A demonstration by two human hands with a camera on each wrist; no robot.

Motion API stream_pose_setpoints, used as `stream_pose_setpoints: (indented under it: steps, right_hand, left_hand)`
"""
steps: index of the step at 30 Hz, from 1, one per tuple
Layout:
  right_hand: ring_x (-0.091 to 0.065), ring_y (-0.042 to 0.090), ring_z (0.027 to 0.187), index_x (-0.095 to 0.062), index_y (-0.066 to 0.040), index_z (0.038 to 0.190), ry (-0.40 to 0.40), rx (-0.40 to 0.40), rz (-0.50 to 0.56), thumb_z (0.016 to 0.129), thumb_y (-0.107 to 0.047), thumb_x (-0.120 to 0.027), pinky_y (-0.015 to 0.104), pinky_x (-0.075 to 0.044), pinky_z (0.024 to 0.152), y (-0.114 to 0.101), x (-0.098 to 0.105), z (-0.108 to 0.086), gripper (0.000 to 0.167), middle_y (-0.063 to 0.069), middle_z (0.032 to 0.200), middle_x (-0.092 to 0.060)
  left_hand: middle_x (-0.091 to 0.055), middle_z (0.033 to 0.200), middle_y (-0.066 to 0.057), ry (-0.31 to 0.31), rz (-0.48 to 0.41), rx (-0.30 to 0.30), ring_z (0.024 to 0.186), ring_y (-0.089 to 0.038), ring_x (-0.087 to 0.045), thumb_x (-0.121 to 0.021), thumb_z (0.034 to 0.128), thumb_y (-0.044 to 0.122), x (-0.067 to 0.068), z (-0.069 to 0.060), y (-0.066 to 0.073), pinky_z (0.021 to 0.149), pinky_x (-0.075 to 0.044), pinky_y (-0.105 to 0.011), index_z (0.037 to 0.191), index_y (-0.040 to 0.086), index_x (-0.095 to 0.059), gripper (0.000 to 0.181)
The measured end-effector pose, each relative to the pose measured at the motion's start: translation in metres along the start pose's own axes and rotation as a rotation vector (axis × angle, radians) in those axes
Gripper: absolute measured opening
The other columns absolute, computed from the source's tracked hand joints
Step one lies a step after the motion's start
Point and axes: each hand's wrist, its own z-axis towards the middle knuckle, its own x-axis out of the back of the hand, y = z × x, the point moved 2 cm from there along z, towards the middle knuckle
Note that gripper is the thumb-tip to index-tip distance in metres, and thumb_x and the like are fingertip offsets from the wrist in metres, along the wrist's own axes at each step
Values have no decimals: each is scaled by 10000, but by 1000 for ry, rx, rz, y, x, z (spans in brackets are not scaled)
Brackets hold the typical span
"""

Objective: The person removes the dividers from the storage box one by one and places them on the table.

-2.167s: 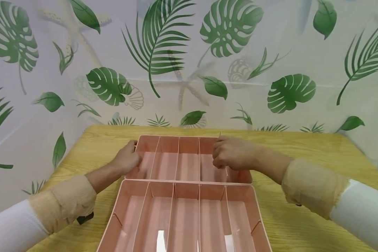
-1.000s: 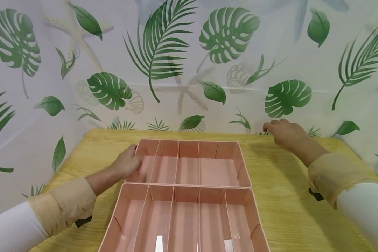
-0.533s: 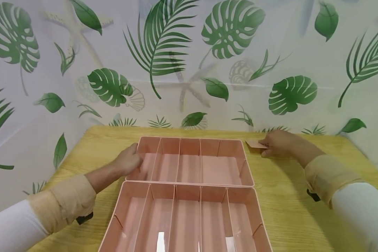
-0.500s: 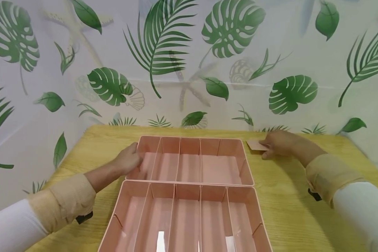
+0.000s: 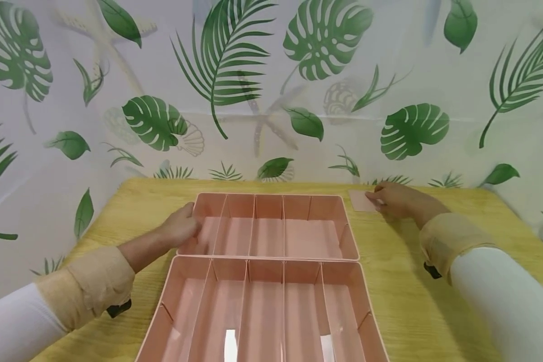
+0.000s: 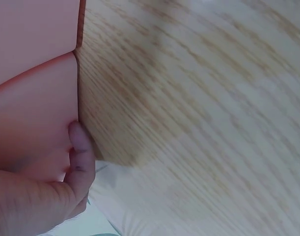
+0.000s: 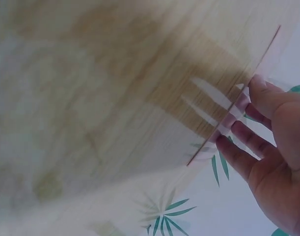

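Your right hand (image 5: 398, 199) is out of the far tray (image 5: 312, 234) and now grips the pink divider panel (image 5: 360, 202) to that tray's right. The tray's two rightmost compartments now form one. Since half a second ago, the panel turns more of its face toward you.

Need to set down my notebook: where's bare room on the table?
The table is bare between the right sleeve and the near tray; also left of the far tray, beyond the left hand. Crowded: mid-table, where the trays sit, and where the right hand holds a pink panel.
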Motion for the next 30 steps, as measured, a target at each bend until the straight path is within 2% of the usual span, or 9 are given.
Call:
stream_pose_setpoints:
  steps: [3, 7, 13, 17, 21, 24, 26, 30]
  right_hand:
    - [-596, 443, 1001, -660, 73, 1174, -30, -60, -1, 985, -113, -576, 567, -481, 917, 3, 0, 7, 278, 271, 1094, -595]
    - [-564, 479, 1121, -585, 47, 1318, -74, -168, 0, 1002, -119, -532, 590, -449, 986, 3, 2, 13, 361, 278, 1227, -561]
    - [-475, 511, 1283, -410, -52, 1505, -116, -280, -4, 999, -125, -478, 621, -404, 1043, 1, -3, 17, 516, 301, 1406, -492]
    - [-490, 520, 1268, -352, -88, 1538, -28, -331, 16, 1033, -240, -427, 637, -423, 1006, 0, -4, 16, 532, 287, 1436, -489]
    - [-636, 470, 1038, -409, -123, 1509, 141, -275, -29, 1011, -261, -502, 599, -517, 808, -7, 15, 17, 525, 261, 1300, -612]
    - [-665, 428, 958, -455, -146, 1485, 239, -176, -59, 956, -191, -618, 569, -531, 725, -21, 40, 22, 556, 255, 1226, -652]
    - [-658, 418, 1023, -489, -155, 1469, 278, -108, -58, 925, -159, -674, 563, -536, 777, -32, 56, 25, 575, 233, 1248, -651]
    - [-594, 392, 1198, -552, -163, 1429, 265, -9, -45, 886, -82, -718, 552, -515, 909, -60, 83, 30, 573, 178, 1335, -615]
  left_hand:
    - [-557, 923, -193, -3, -10, 4, 876, -339, -565, -467, 737, 19, -1, 1, 0, 726, -470, -335, 1103, -112, -473, 389]
    - [-552, 939, -201, 1, -11, -1, 884, -339, -560, -463, 730, 14, 0, 2, 0, 728, -473, -337, 1148, -123, -464, 439]
    - [-576, 914, -206, 12, -23, -6, 846, -334, -589, -461, 728, 10, 1, 4, -3, 737, -487, -349, 1159, -121, -465, 451]
    - [-569, 889, -195, 10, -14, -11, 812, -324, -590, -463, 711, 3, -4, 5, -4, 723, -486, -350, 1116, -120, -478, 424]
    - [-579, 900, -213, 10, 12, -19, 880, -356, -595, -454, 734, 16, -6, 8, -4, 796, -487, -387, 1141, -130, -475, 433]
    - [-580, 952, -233, 14, 31, -15, 982, -386, -571, -445, 760, 29, -5, 9, -4, 882, -465, -428, 1197, -139, -459, 469]
    - [-572, 983, -240, 11, 33, -8, 996, -393, -565, -442, 763, 32, -4, 10, -4, 899, -458, -444, 1219, -141, -449, 488]
    - [-583, 975, -239, 5, 18, -1, 926, -366, -592, -443, 759, 30, -3, 10, -4, 868, -474, -418, 1225, -132, -451, 493]
